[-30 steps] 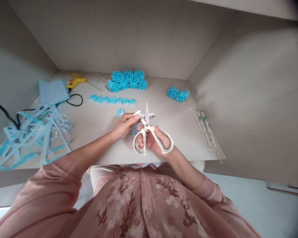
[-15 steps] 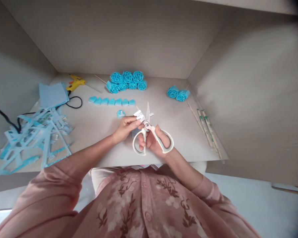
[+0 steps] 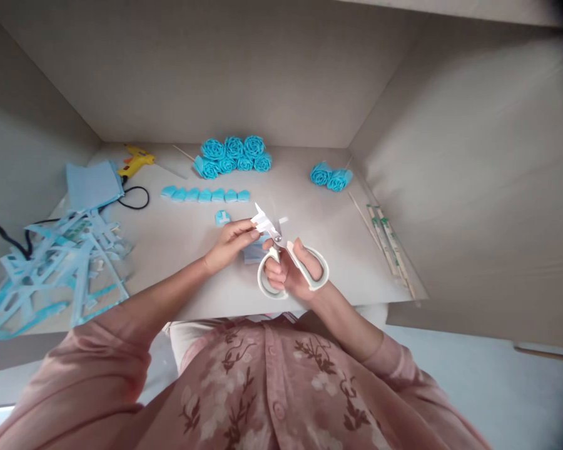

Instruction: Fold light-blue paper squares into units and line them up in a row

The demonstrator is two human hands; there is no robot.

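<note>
My right hand [image 3: 294, 270] is wrapped through the loops of white-handled scissors [image 3: 306, 267], whose blades point away from me and are blurred. Between the thumb and fingers of my left hand [image 3: 234, 240] is a small white paper strip [image 3: 263, 220] with cut, fringed ends, right at the blades. A thin white snippet [image 3: 284, 220] shows beside the blades. Beneath my hands lies a pale blue-grey piece [image 3: 253, 252], partly hidden. A small round blue piece with a white mark [image 3: 223, 217] sits on the table just beyond my left hand.
Blue crepe-like roses [image 3: 234, 156] stand grouped at the back, with two more roses [image 3: 331, 177] to the right. A row of blue folded petals [image 3: 205, 195] lies in front. Left are a yellow glue gun [image 3: 137, 161], blue sheets [image 3: 94, 184] and scraps [image 3: 70, 269]; right, thin sticks [image 3: 388, 240].
The scissors' handles have come closer together as the blades closed at the paper strip. My left hand has shifted slightly left, and the whole view has moved a little.
</note>
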